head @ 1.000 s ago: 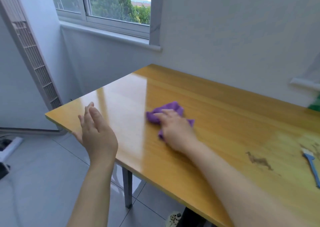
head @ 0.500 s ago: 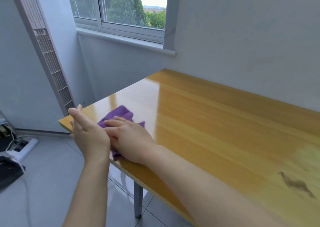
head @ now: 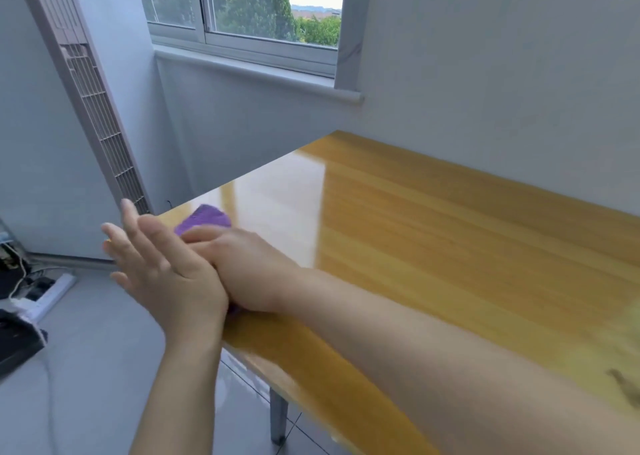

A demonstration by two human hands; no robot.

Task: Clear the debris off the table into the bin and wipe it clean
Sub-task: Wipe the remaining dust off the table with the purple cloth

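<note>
The left hand (head: 166,274) and right hand (head: 249,271) are bare, and so are the left forearm (head: 176,395) and right forearm (head: 433,357), up to the picture's edge. The left hand's fingers (head: 138,236) are slim, with short rounded nails (head: 126,205). The right forearm looks broad and slightly blurred near the camera

Presses a purple cloth (head: 207,219) flat under the right grip (head: 249,267) at the left corner of the glossy wooden surface (head: 450,246). Holds the left grip (head: 166,274) open, fingers straight, just off the edge. Shows a dark, blurred mark (head: 627,388), perhaps debris, far right.
</note>
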